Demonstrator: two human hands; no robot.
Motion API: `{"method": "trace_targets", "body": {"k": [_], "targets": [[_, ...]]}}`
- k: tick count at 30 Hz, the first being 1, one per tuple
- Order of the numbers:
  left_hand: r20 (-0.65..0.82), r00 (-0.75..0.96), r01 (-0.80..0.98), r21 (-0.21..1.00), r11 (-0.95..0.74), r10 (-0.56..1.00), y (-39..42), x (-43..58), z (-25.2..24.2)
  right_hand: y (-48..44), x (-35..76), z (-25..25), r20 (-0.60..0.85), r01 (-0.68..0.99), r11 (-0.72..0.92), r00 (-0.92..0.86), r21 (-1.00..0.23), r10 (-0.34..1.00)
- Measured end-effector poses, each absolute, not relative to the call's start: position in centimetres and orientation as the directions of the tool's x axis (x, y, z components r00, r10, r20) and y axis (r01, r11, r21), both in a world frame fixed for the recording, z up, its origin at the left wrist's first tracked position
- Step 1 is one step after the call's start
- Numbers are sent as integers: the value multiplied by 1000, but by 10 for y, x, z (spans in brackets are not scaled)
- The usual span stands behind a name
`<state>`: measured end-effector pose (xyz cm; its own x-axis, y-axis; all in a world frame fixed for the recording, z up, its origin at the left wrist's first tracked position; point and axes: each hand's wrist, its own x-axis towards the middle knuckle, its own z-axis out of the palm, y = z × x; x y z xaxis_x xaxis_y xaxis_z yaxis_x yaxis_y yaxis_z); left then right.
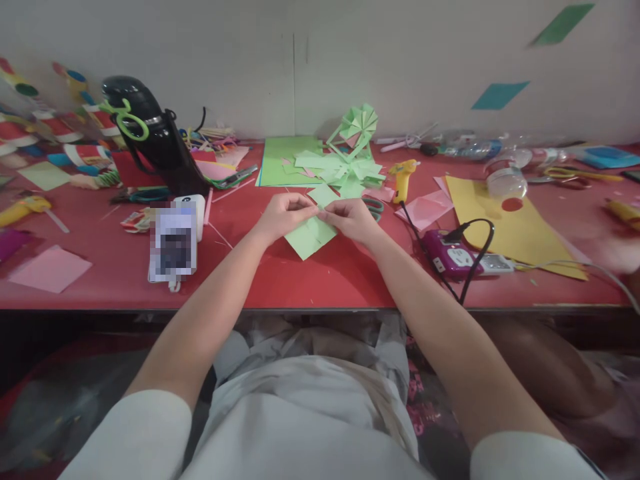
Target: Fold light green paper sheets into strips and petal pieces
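Both hands meet over a light green sheet of paper (pixel 306 241) on the red table. My left hand (pixel 286 215) has its thumb and fingers pinched at the paper's middle. From the other side my right hand (pixel 352 219) pinches at the same spot, fingertips almost touching the left ones. One corner of the sheet points toward me, and another part shows beyond the fingers. Just behind lie folded light green paper pieces (pixel 345 170), with a pleated green paper wheel (pixel 359 125) standing at the wall. Dark-handled scissors (pixel 374 208) lie partly hidden behind my right hand.
Right of my hands are a yellow glue gun (pixel 403 180), a purple power socket (pixel 450 255) with cables, yellow card (pixel 505 230) and a plastic bottle (pixel 506 180). On the left stand a black bottle (pixel 155 133) and a phone (pixel 175 240). Pink paper (pixel 50 269) lies farther left.
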<state>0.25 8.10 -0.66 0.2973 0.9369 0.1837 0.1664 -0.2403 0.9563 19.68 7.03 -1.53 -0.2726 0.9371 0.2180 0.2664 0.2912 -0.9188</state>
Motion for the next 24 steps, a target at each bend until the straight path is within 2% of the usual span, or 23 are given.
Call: {"method": "trace_targets", "body": {"k": [4, 8, 13, 16, 21, 24], "targets": [[243, 271, 209, 930, -303, 931, 84, 1, -8, 68, 190, -14, 178, 262, 261, -302, -929, 937], [314, 183, 165, 925, -344, 932, 89, -1, -9, 68, 188, -14, 191, 287, 268, -270, -920, 944], [173, 287, 174, 958, -229, 942, 85, -3, -6, 70, 194, -16, 200, 310, 306, -331, -900, 922], [146, 373, 190, 955, -229, 916, 81, -4, -4, 70, 197, -16, 176, 306, 299, -369, -904, 913], [267, 248, 225, 919, -324, 931, 84, -2, -4, 69, 191, -15, 160, 255, 227, -258, -940, 953], [283, 212, 207, 922, -326, 935, 86, -1, -4, 70, 190, -16, 199, 225, 253, -238, -941, 951]]}}
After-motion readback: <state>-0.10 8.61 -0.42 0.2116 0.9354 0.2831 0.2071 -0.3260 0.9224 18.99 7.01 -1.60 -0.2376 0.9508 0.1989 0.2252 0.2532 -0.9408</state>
